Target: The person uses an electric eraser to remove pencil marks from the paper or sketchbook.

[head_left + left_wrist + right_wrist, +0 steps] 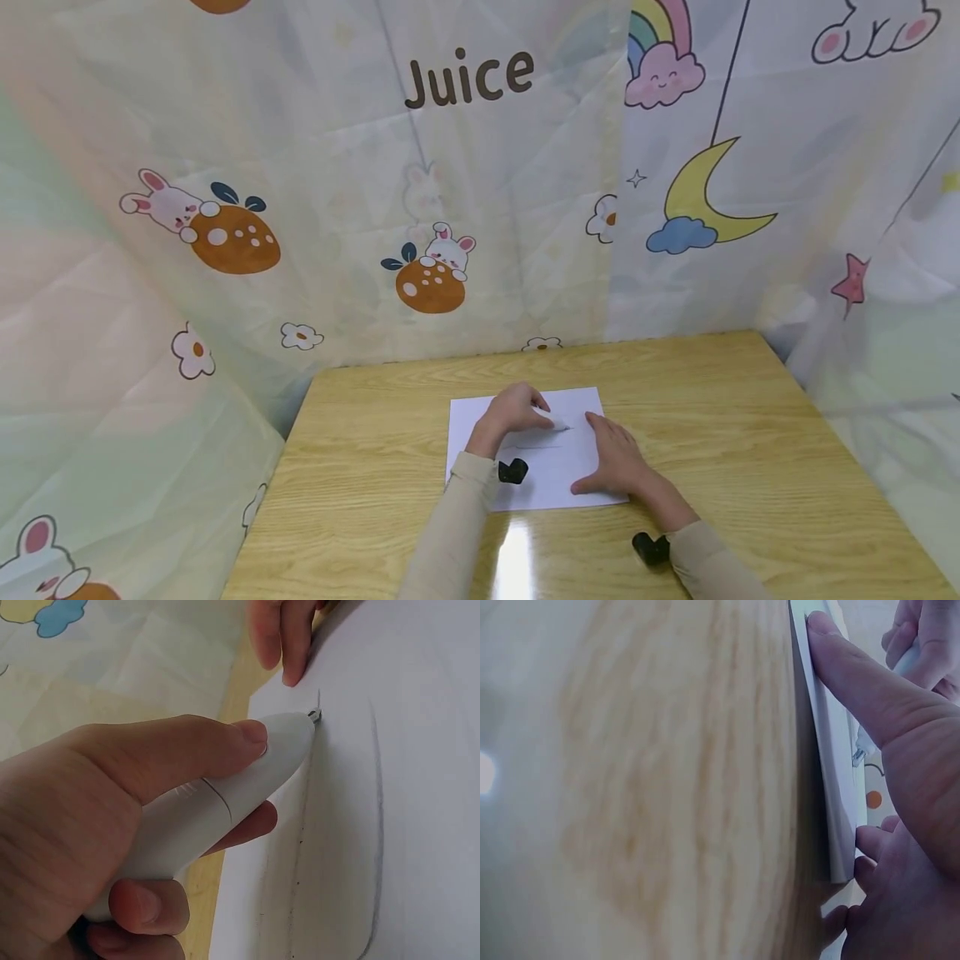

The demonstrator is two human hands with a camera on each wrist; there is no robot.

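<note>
A white sheet of paper [540, 492] lies on the wooden table. Over its middle, my left hand [513, 410] grips a thick white pen-shaped tool [281, 746] that tapers to a short metal tip, thumb on top near the front. In the left wrist view the tip meets a thin line [319, 697] on the paper; a longer curved line [379, 802] runs beside it. My right hand [621, 461] rests on the paper's right edge, thumb and fingers spread apart. The tool's rear end is hidden inside the left hand.
Wooden tabletop [360, 467] surrounds the paper. A printed fabric curtain [525, 208] hangs behind the table and along both sides. Small black devices [513, 472] sit at both wrists.
</note>
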